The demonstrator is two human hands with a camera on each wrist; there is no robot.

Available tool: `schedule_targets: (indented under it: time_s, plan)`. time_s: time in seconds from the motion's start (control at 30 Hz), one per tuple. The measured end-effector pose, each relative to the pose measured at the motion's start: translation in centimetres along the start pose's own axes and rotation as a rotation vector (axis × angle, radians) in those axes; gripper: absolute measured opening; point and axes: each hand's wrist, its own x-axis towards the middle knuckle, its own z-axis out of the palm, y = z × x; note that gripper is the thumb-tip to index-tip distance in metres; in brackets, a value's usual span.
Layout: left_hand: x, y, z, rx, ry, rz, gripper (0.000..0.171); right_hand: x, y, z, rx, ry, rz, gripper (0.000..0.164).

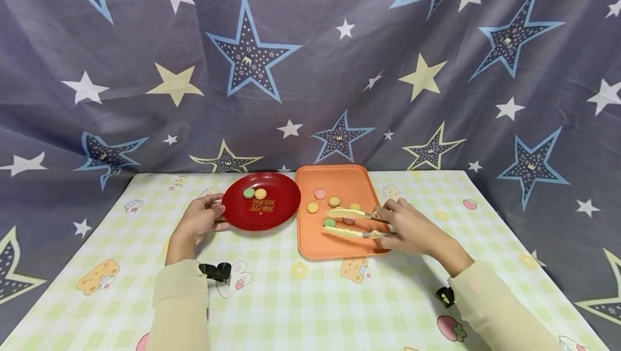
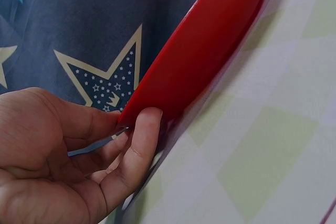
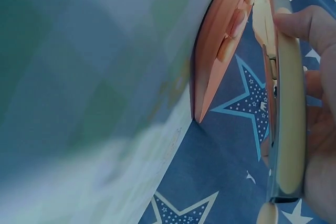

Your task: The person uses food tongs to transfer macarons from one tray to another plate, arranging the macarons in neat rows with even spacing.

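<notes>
Left grip (image 1: 200,217) pinches plate (image 1: 287,197) — right grip (image 1: 413,228) holds tongs (image 1: 346,213) — macarons (image 1: 334,201) left of that grip.

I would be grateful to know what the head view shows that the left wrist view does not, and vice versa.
Only the head view shows the tray, macarons, tongs, right hand and the inside of the plate.
Only the left wrist view shows the plate's outer wall up close, with a fingertip against it.
Both show the left hand at the plate's rim, the cloth and the curtain.
</notes>
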Motion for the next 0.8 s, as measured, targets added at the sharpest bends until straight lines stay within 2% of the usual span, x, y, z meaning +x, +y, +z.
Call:
schedule_targets:
  time_s: [0.23, 0.63, 0.8]
  plan:
    - [0.12, 0.05, -0.01, -0.012, -0.001, -0.001, 0.053, -0.59, 0.54, -0.07, 0.001, -0.003, 0.010, 0.060]
    - [-0.08, 0.13, 0.09, -0.003, 0.003, -0.007, 0.052, -0.49, 0.40, -0.16, -0.003, -0.036, 0.008, 0.054]
    - [-0.21, 0.22, 0.13, 0.015, 0.008, -0.003, 0.052, -0.38, 0.36, -0.26, 0.005, -0.023, -0.004, 0.054]
